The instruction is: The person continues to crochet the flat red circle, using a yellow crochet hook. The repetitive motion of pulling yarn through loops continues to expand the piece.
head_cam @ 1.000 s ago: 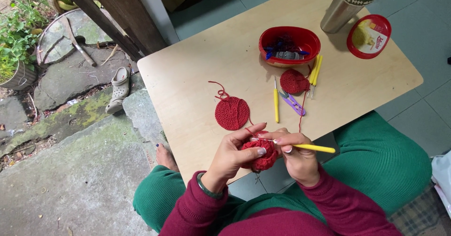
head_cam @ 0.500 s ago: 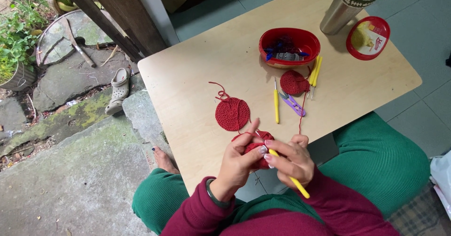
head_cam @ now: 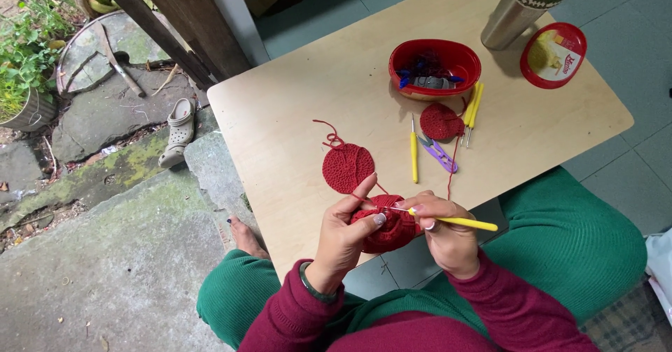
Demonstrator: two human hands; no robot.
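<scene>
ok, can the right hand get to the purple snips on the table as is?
Probably yes, once freed: the right hand holds a yellow crochet hook, but the purple snips lie just beyond it on the table with nothing between.

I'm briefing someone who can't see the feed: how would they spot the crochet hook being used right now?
Start at the pale wooden table, then drop to its near edge, where both hands work a red crochet piece. The hook is the yellow-handled one in the right hand; the other yellow hooks lie flat on the tabletop.
</scene>
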